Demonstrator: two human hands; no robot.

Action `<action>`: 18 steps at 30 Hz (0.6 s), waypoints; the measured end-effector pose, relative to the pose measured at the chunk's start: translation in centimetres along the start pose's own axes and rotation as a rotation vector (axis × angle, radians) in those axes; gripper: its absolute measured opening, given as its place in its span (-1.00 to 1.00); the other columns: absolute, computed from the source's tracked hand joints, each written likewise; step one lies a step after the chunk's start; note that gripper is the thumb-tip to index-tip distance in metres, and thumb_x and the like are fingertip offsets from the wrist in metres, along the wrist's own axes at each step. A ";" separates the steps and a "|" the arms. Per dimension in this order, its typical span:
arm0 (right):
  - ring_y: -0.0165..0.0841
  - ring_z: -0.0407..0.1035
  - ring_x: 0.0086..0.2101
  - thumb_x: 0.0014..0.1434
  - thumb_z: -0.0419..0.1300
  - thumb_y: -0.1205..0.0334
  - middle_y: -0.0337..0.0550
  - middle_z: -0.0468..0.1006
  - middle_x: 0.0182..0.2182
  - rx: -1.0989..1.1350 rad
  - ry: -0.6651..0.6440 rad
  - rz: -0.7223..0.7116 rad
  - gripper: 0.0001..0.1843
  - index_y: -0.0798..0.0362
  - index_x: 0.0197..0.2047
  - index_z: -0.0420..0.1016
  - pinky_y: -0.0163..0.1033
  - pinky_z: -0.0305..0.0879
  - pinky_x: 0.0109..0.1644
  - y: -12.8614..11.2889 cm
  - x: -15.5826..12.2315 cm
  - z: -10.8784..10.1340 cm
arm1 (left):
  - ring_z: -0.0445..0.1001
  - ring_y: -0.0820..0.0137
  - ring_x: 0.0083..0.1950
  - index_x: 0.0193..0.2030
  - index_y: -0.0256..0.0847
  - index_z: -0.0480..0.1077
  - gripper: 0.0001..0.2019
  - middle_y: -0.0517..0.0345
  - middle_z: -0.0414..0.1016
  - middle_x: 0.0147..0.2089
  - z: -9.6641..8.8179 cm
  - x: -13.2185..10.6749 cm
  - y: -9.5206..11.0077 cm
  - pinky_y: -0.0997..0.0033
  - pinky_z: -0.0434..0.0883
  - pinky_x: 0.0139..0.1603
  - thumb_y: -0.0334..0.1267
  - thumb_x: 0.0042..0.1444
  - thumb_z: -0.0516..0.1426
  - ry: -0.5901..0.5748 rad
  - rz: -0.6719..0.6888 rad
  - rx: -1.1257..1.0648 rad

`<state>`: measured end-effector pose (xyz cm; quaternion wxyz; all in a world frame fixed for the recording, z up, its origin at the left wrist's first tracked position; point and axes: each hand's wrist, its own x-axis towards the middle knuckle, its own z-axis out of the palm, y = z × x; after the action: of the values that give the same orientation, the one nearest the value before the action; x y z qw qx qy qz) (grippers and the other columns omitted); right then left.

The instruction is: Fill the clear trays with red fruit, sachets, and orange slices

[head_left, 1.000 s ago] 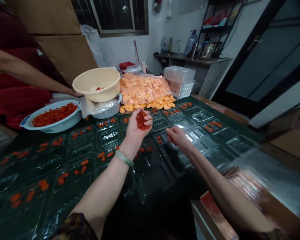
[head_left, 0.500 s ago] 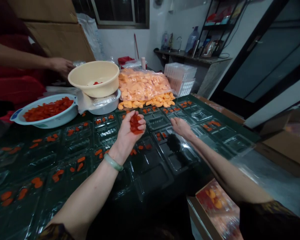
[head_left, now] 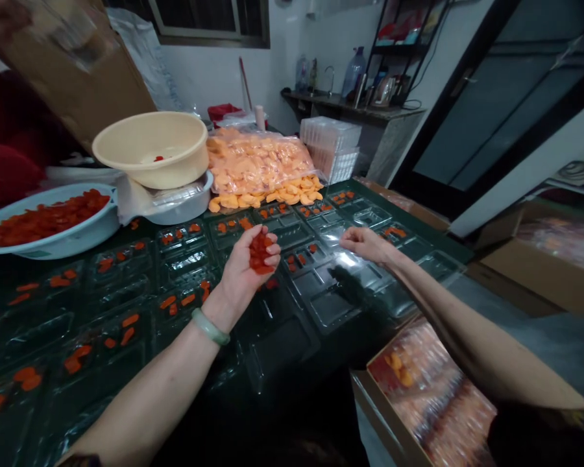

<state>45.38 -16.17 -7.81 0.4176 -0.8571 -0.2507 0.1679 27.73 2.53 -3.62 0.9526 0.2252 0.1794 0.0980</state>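
Note:
My left hand (head_left: 238, 269), palm up with a green bangle at the wrist, cups a handful of glossy orange-red food pieces (head_left: 261, 253) that look like dried fruit. It hovers above clear plastic compartment trays (head_left: 279, 347) laid out on the dark green table. To the right, my right hand (head_left: 365, 244) is above the trays with fingertips pinched together. Whether anything is between them cannot be made out. Just left of it, a tray (head_left: 328, 301) has a few orange-red pieces (head_left: 299, 259) in its far small compartments. Similar pieces lie in many other trays.
A blue-white basin (head_left: 63, 237) of orange-red pieces stands left, beside a stacked cream basin (head_left: 150, 162). Bagged orange slices (head_left: 263, 162) and stacked clear trays (head_left: 329, 146) are behind. An open carton (head_left: 389, 415) is below my right arm. A person's red clothing (head_left: 7, 162) shows at left.
The view has turned rightward. My right hand has moved right, away from the tray's small compartments, where one more orange-red piece shows. The other person's hand has risen from beside the cream basin.

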 end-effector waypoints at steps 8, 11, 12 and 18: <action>-0.36 0.18 -0.49 -0.08 0.29 0.00 -0.23 0.27 -0.63 -0.146 0.040 -0.044 -0.64 0.03 -0.64 0.29 -0.28 -0.02 -0.41 -2.4 1.1 3.7 | 0.17 0.57 -0.63 -0.42 -0.27 0.24 -0.84 0.18 0.23 -0.51 0.2 -0.4 -0.3 0.67 0.06 -0.74 -0.33 0.17 -0.03 0.060 -0.030 0.031; -0.40 0.15 -0.58 0.03 0.16 0.12 -0.24 0.27 -0.66 0.118 0.062 0.074 -0.75 0.04 -0.57 0.29 -0.30 -0.01 -0.47 -1.7 1.6 2.1 | 0.19 0.56 -0.62 -0.43 -0.28 0.24 -0.84 0.16 0.24 -0.51 -0.2 -0.7 0.0 0.67 0.06 -0.74 -0.32 0.16 -0.03 0.127 -0.042 0.055; -0.42 0.12 -0.62 0.04 0.12 0.19 -0.26 0.26 -0.67 0.158 0.071 0.102 -0.82 0.04 -0.55 0.29 -0.31 -0.02 -0.51 -1.2 1.6 1.4 | 0.20 0.55 -0.62 -0.42 -0.28 0.25 -0.85 0.15 0.25 -0.50 -0.4 -0.7 -0.1 0.67 0.06 -0.74 -0.32 0.15 -0.02 0.152 -0.054 0.068; -0.47 0.05 -0.66 -0.11 0.00 0.37 -0.38 0.15 -0.70 0.404 0.231 0.045 -0.89 0.01 -0.43 0.23 -0.38 -0.07 -0.59 1.0 0.2 0.8 | 0.23 0.53 -0.61 -0.41 -0.31 0.27 -0.87 0.12 0.28 -0.50 -0.5 -0.7 -2.0 0.65 0.09 -0.73 -0.33 0.12 0.02 0.172 -0.145 0.084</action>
<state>45.48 -16.08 -9.13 0.6028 -0.7749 -0.1432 0.1247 27.15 0.75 -4.79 0.9279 0.2424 0.2803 0.0403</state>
